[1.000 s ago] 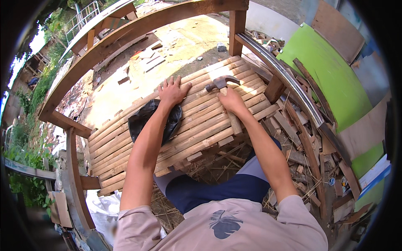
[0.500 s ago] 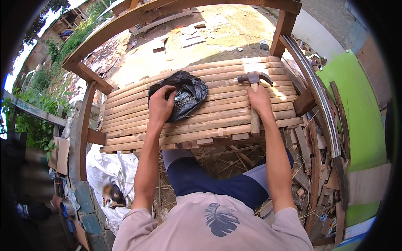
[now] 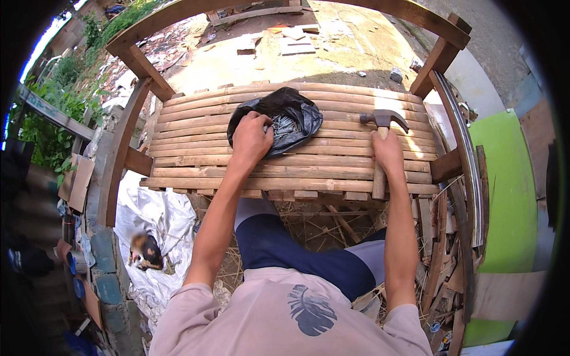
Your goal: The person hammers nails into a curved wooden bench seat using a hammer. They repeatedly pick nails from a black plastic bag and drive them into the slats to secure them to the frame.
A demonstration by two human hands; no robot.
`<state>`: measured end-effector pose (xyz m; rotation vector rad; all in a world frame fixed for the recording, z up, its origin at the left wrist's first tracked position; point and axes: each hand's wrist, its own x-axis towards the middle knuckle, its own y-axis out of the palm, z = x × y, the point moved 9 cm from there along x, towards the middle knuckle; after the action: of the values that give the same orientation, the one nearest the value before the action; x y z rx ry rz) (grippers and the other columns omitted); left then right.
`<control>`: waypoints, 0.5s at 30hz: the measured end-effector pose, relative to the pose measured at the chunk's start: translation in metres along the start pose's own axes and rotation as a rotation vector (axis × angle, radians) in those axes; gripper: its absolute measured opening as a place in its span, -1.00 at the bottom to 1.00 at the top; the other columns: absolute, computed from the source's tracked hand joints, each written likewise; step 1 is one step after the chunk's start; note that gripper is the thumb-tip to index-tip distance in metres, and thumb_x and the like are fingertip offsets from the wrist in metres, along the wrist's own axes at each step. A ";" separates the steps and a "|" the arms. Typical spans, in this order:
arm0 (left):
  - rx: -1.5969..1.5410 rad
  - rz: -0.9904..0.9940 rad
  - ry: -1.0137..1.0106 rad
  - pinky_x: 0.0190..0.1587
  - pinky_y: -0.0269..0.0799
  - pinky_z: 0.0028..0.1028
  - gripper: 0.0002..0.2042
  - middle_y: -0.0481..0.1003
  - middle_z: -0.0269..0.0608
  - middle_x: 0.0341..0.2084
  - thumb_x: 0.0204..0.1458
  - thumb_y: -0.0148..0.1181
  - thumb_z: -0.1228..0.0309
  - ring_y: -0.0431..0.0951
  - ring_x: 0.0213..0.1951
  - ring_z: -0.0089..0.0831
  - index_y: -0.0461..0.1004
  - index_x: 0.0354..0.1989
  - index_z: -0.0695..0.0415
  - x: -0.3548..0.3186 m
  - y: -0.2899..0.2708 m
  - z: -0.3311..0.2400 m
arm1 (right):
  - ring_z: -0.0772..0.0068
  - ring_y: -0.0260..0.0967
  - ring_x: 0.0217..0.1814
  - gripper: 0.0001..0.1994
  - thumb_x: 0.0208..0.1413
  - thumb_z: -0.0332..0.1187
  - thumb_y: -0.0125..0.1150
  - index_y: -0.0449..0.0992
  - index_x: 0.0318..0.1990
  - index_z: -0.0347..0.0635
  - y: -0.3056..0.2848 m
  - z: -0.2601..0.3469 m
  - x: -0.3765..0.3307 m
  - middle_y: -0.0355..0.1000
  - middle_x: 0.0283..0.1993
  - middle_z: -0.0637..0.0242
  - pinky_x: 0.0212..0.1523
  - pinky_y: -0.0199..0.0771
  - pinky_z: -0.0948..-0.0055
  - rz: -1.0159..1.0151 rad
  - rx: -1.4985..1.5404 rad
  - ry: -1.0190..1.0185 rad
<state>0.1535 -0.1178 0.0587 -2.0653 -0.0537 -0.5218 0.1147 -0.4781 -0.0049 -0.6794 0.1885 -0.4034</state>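
An open black plastic bag (image 3: 303,110) rests on the bamboo-slat bench top (image 3: 332,159) in front of me. Loose metal nails (image 3: 286,127) fill its inside. My left hand (image 3: 252,137) reaches into the near left side of the bag with its fingers curled by the nails. What those fingers pinch, if anything, is hidden. To the right, my right hand (image 3: 388,149) wraps round the wooden handle of a claw hammer (image 3: 383,118), close below the head. The hammer lies over the slats, its claw to the right and its handle end toward me.
Wooden frame posts (image 3: 122,151) and a top rail (image 3: 285,8) surround the bench. A cat (image 3: 146,251) lies on a white sheet (image 3: 178,207) at lower left. Scrap wood (image 3: 436,255) and a green panel (image 3: 504,190) are on the right. Boards (image 3: 297,46) lie on the ground beyond.
The view has shifted, so the bench sits a little differently in it. My left hand is still at the bag, its fingers more curled. The right hand keeps its grip on the hammer.
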 end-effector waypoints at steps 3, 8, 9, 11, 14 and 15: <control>0.055 0.043 -0.027 0.04 0.42 -0.18 -0.84 0.55 -0.06 -0.23 0.01 0.28 0.39 0.53 -0.07 -0.03 0.66 -0.27 0.17 0.001 0.001 -0.001 | 0.02 0.53 -0.47 -0.64 0.17 -0.13 0.13 0.48 -0.28 -0.37 0.000 0.000 -0.001 0.50 -0.56 0.04 -0.30 0.48 0.08 0.024 -0.006 0.005; 0.051 0.000 0.050 -0.05 0.46 -0.15 -0.88 0.52 -0.03 -0.26 0.03 0.26 0.42 0.52 -0.12 -0.08 0.63 -0.30 0.15 -0.002 0.000 0.001 | 0.04 0.53 -0.48 -0.65 0.18 -0.13 0.11 0.49 -0.32 -0.34 -0.002 0.010 -0.009 0.49 -0.57 0.06 -0.31 0.47 0.08 0.054 0.025 0.049; 0.044 -0.001 0.049 -0.05 0.46 -0.15 -0.89 0.52 -0.03 -0.27 0.04 0.25 0.43 0.52 -0.12 -0.07 0.62 -0.30 0.16 -0.001 0.000 0.003 | 0.04 0.53 -0.48 -0.64 0.18 -0.13 0.11 0.49 -0.34 -0.34 -0.001 0.010 -0.009 0.49 -0.58 0.06 -0.31 0.47 0.08 0.051 0.033 0.045; 0.031 -0.003 0.046 -0.05 0.45 -0.15 -0.89 0.51 -0.02 -0.27 0.06 0.23 0.43 0.52 -0.12 -0.05 0.61 -0.29 0.17 -0.001 0.000 0.005 | 0.05 0.53 -0.49 -0.64 0.18 -0.12 0.10 0.49 -0.38 -0.33 -0.001 0.007 -0.007 0.49 -0.58 0.07 -0.31 0.47 0.08 0.041 0.027 0.030; 0.004 0.014 0.052 -0.05 0.44 -0.14 -0.87 0.50 -0.02 -0.27 0.10 0.20 0.43 0.50 -0.11 0.00 0.57 -0.24 0.20 -0.002 0.000 0.009 | 0.06 0.54 -0.49 -0.63 0.18 -0.11 0.10 0.50 -0.41 -0.32 -0.002 0.002 -0.003 0.49 -0.58 0.07 -0.31 0.47 0.08 0.024 0.007 0.013; -0.012 0.013 0.060 -0.06 0.43 -0.13 -0.87 0.50 -0.02 -0.28 0.12 0.19 0.43 0.50 -0.12 0.01 0.55 -0.22 0.21 -0.002 -0.002 0.010 | 0.05 0.54 -0.48 -0.62 0.18 -0.11 0.10 0.50 -0.42 -0.32 -0.002 0.005 -0.004 0.49 -0.58 0.06 -0.30 0.47 0.08 0.026 0.009 0.013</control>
<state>0.1542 -0.1080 0.0549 -2.0590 -0.0021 -0.5774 0.1117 -0.4752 0.0003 -0.6647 0.2080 -0.3835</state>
